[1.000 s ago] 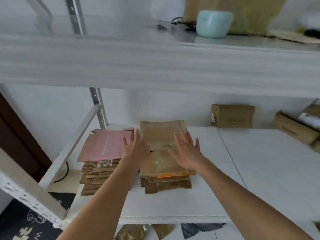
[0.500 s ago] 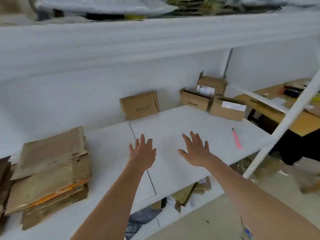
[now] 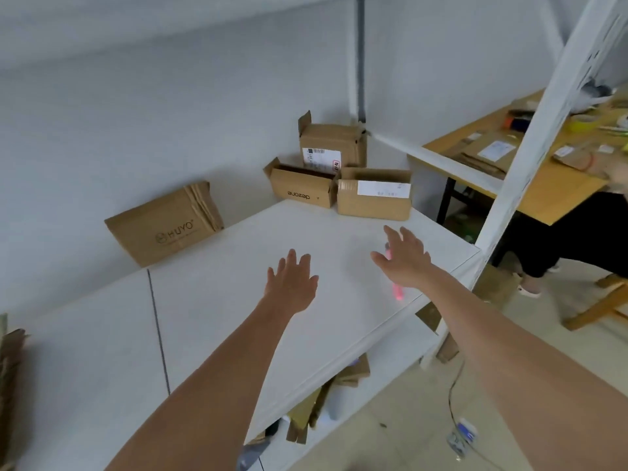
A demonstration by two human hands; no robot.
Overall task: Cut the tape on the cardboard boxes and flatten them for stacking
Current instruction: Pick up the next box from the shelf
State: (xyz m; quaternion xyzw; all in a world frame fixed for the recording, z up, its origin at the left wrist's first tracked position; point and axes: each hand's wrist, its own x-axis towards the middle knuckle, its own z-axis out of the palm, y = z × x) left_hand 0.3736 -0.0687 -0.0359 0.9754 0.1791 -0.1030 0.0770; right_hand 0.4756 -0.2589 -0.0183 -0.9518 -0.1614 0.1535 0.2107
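Three brown cardboard boxes stand at the shelf's far right corner: a tall one with a label, a low open one printed "dezone", and a taped one with a white label. A flat "HUYO" box leans on the wall. A pink cutter lies near the shelf's front right edge. My right hand hovers open just above the cutter, hiding its middle. My left hand is open above the bare shelf, holding nothing.
The white shelf board has a white upright post at its right front corner. A stack of flattened cardboard shows at the left edge. Beyond stands a wooden table with clutter, and a person beside it.
My view has swung right, away from the flattened stack, toward the boxes in the corner. Both hands left the stack and moved right; my right hand now reaches over the pink cutter.
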